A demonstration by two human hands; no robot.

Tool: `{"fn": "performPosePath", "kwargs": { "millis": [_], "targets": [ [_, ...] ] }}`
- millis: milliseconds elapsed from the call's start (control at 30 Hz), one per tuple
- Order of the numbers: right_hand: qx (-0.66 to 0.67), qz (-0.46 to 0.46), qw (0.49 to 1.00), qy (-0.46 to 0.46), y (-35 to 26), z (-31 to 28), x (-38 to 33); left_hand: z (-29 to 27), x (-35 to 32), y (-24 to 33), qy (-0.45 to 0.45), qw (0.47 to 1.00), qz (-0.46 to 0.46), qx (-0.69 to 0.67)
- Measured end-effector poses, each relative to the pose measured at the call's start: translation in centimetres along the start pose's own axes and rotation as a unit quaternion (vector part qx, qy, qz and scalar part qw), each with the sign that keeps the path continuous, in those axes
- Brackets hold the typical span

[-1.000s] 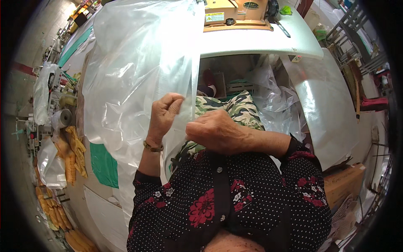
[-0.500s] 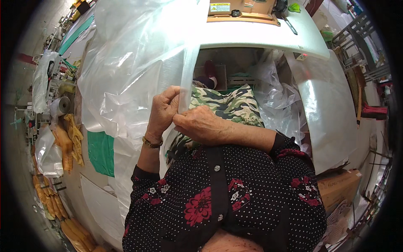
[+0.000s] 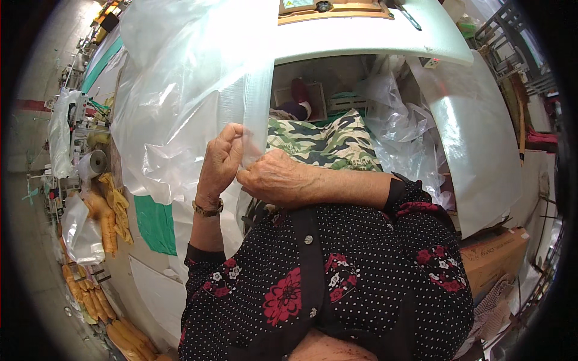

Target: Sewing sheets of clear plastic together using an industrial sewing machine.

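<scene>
A large clear plastic sheet [image 3: 180, 108] drapes over the left part of the white table and down toward my lap. My left hand [image 3: 221, 161], with a watch on its wrist, is closed on the sheet's edge, fingers curled. Just to its right, my right hand [image 3: 274, 178] pinches the same folded edge strip [image 3: 256, 114], its forearm lying across my front. Both hands are close together over my lap, where camouflage cloth [image 3: 328, 144] covers my legs. The fingertips are partly hidden by the plastic and by the curled fingers.
An orange-brown machine base [image 3: 337, 13] sits on the white table [image 3: 361, 45], a dark slim tool [image 3: 407, 16] beside it. More clear plastic [image 3: 463, 132] hangs at the right. A cardboard box [image 3: 494, 256] stands lower right; yellow bundles [image 3: 99, 219] lie at the left.
Both hands, still closed on the plastic edge, have shifted slightly left in the picture. The whole view has also moved a little, so the table and machine base sit higher.
</scene>
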State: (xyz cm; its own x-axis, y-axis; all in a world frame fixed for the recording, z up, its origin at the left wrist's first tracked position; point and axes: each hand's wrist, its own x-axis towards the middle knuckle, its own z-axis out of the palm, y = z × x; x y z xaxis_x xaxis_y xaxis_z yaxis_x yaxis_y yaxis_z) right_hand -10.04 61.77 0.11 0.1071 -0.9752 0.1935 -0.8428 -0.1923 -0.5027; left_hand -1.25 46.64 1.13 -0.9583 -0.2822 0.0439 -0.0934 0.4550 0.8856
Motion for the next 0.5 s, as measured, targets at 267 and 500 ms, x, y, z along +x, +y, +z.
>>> {"fn": "performPosePath", "kwargs": {
  "millis": [267,500],
  "targets": [
    [0.0,-0.018,1.0,0.0,0.5,1.2,0.5,0.4,0.4,-0.6,0.018,0.997,-0.059,-0.045],
    [0.258,0.049,0.836,0.481,6.8,3.2,-0.4,0.0,-1.2,0.2,0.167,0.984,-0.049,0.034]
  ]
}}
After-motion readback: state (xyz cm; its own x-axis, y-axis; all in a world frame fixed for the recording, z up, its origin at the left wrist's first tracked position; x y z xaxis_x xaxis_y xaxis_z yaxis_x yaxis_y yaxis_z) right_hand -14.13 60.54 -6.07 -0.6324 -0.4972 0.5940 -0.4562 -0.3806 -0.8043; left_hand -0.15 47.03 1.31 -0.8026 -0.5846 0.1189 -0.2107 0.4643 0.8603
